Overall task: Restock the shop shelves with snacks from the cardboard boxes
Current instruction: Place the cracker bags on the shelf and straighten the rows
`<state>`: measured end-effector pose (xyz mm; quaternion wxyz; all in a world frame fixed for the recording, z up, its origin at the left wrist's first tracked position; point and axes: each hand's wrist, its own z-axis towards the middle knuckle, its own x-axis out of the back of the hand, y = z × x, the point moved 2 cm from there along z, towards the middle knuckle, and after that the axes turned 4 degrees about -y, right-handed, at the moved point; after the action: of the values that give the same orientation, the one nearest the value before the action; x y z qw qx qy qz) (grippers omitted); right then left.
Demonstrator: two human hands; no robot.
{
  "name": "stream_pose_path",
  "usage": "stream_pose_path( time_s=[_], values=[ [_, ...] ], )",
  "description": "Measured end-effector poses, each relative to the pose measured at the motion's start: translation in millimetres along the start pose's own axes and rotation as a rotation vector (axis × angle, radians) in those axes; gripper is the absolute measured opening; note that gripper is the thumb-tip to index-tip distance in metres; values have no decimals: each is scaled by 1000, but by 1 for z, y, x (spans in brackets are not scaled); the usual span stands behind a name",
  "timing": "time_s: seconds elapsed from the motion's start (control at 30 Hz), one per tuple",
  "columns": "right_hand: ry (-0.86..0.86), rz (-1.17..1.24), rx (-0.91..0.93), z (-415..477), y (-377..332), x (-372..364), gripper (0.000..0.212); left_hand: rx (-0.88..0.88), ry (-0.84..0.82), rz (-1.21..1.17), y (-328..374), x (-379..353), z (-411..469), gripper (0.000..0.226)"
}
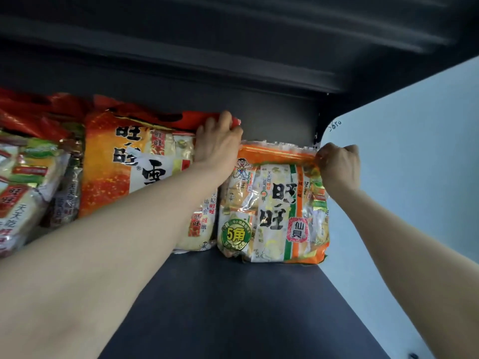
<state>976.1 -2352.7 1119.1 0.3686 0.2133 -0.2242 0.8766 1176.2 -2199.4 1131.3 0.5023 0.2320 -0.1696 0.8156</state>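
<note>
We are seating packs on the dark shelf (pixel 233 294). Our left hand (pixel 217 146) curls over the top edge of the red bag (pixel 111 172). Our right hand (pixel 339 167) pinches the top corner of the orange bag (pixel 274 208), just beside the white side panel (pixel 414 177). Next, we judge, comes squaring both and letting go. No boxes show, and our left fingertips are hidden behind the bag.

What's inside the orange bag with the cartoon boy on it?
Small wrapped snack packets show through the clear front of the orange bag. Its print and the right hand pinching its top corner hide the rest.
</note>
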Motion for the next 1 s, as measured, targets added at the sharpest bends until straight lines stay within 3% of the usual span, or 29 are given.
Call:
stream_pose_path(
  time_s=[0.13,0.2,0.3,0.43,0.57,0.67,0.77,0.87,1.0],
  values=[
    [-25,154,80,-36,7,1,70,-140,113,-105,-3,11,-46,47],
    [-30,273,-13,-65,14,1,82,-157,72,-262,-1,14,-88,35],
    [-229,301,-252,-106,22,-1,76,-34,-260,-349,-7,5,-140,19],
    [-457,228,-380,-138,22,-2,65,53,-671,-98,-13,-11,-164,30],
    [-642,318,-499,-150,33,-9,45,158,-833,-207,-3,-21,-160,30],
    [-645,402,-517,-156,35,-9,22,378,-840,-447,2,-30,-159,26],
    [-615,400,-510,-158,34,-9,16,653,-774,-900,3,-41,-165,36],
    [-592,357,-493,-154,38,-9,17,720,-749,-1098,3,-44,-165,35],
    [-535,320,-423,-148,45,-3,25,652,-718,-1059,-4,-47,-163,20]
  ],
)
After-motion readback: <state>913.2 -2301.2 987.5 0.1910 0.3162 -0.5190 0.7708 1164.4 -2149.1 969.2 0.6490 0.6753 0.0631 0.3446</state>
